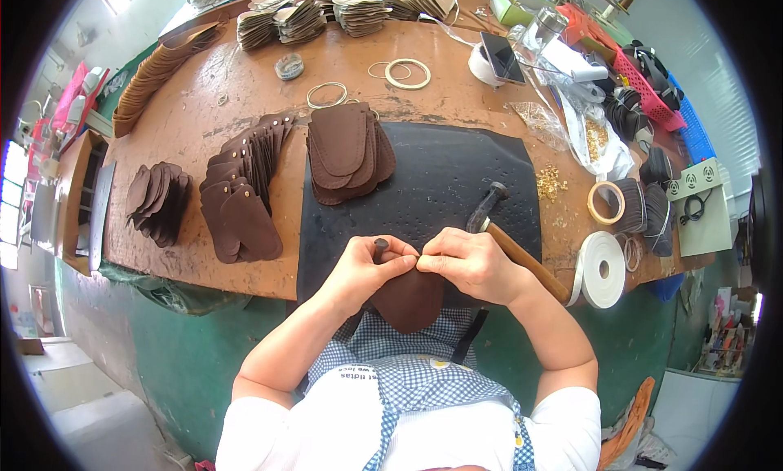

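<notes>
A brown leather piece (410, 304) with a rounded end hangs over the near edge of the black mat (461, 165). My left hand (367, 267) pinches its upper edge, with a dark rod-like tool (380, 247) tucked in the same fingers. Close beside it, my right hand (469, 260) is closed on that edge too; anything small between the fingertips is hidden. A hammer (526, 259) with a wooden handle lies just beyond my right hand. Stitch-holed leather pieces (347, 149) are stacked on the mat. Further left, fanned leather pieces (249, 218) carry small metal studs.
A smaller leather pile (157, 202) sits at the left of the wooden table (204, 71). At right are a white tape roll (602, 269), a tan tape roll (606, 203) and loose gold-coloured bits (550, 183). A phone (502, 57) and several stacked bundles (359, 16) stand further back.
</notes>
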{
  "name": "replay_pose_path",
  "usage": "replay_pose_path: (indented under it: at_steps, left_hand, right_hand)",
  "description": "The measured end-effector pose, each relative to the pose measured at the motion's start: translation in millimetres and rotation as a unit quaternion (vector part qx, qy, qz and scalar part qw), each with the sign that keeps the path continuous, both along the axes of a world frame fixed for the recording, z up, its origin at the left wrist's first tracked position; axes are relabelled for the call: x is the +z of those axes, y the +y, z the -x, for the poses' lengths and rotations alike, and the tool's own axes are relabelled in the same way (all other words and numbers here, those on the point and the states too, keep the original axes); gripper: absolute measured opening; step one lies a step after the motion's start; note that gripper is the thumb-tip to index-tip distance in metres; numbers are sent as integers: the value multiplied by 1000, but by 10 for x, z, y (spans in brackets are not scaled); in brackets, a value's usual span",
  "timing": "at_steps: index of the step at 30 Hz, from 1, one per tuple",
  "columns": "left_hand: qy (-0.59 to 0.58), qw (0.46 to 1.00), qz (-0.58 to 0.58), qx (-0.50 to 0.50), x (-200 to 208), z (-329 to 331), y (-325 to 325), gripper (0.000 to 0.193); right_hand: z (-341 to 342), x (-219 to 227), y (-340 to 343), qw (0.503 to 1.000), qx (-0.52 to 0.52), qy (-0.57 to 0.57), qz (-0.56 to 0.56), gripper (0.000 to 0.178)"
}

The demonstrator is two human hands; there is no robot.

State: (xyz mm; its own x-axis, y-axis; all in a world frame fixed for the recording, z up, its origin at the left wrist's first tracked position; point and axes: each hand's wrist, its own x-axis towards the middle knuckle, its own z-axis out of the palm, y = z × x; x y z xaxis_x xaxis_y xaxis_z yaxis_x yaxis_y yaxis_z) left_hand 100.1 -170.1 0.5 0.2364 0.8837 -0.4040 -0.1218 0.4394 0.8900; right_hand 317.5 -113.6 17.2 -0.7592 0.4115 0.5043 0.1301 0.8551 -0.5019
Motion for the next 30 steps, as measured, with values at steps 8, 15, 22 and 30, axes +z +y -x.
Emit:
replay_pose_path:
  at_steps: [8,15,22,30]
  left_hand:
    - [1,999,-5,31,17,-8,25,16]
    - [25,999,-5,21,50,-1,25,17]
    - [13,999,-22,23,79,9,-26,20]
    - [56,997,-41,31,65,10,-44,18]
  right_hand:
    - [57,-122,-273,950,-139,109,258,13]
    - [124,-178,-423,786,-185,203,554,15]
    - [121,-260,-420,756,-168,237,586,15]
    - [134,-256,-432,754,-163,238,591,14]
